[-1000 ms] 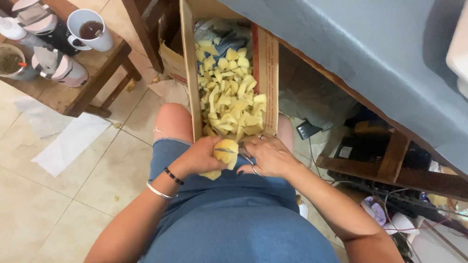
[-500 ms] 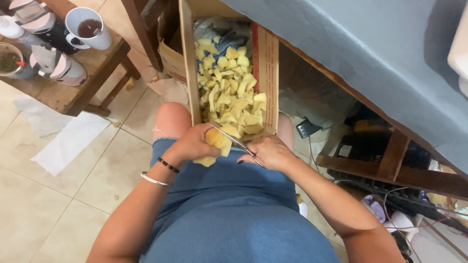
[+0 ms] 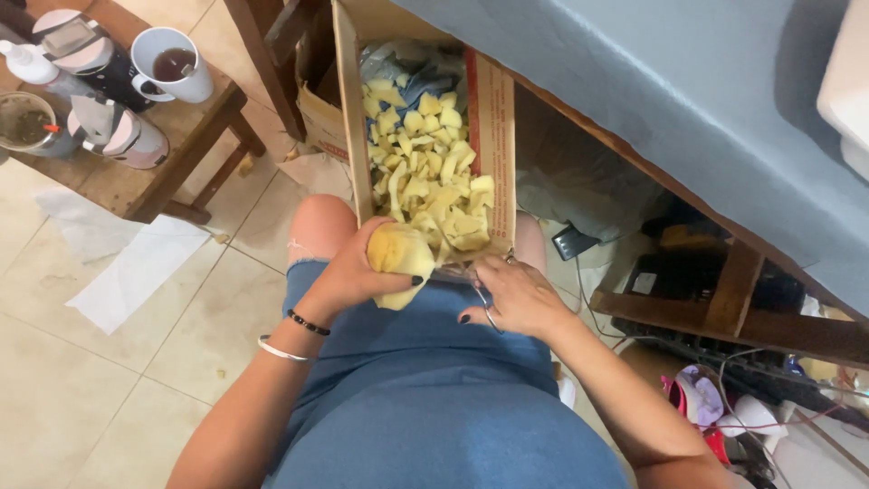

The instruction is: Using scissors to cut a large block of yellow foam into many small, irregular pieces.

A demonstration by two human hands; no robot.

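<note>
**Over the lap, a yellow fruit at the mouth of a box**

On the seated person's knees rests a long cardboard box (image 3: pixel 496 118), its near end just in front of both hands. The left hand (image 3: pixel 358 272) is curled closed around a pale yellow peeled fruit (image 3: pixel 400 255), fingers wrapped under it and the thumb across its lower edge, holding it at the box's near corner. The fruit looks smooth, rounded and matte, one flat face turned down. The right hand (image 3: pixel 511 294) is closed on a small knife (image 3: pixel 471 276), of which only a thin bit of metal shows, so its blade is hard to make out. Inside the box lies a heap of cut yellow chunks (image 3: pixel 425 172). A mug (image 3: pixel 174 65) stands on a wooden side table (image 3: pixel 136 186) to the left.
</note>
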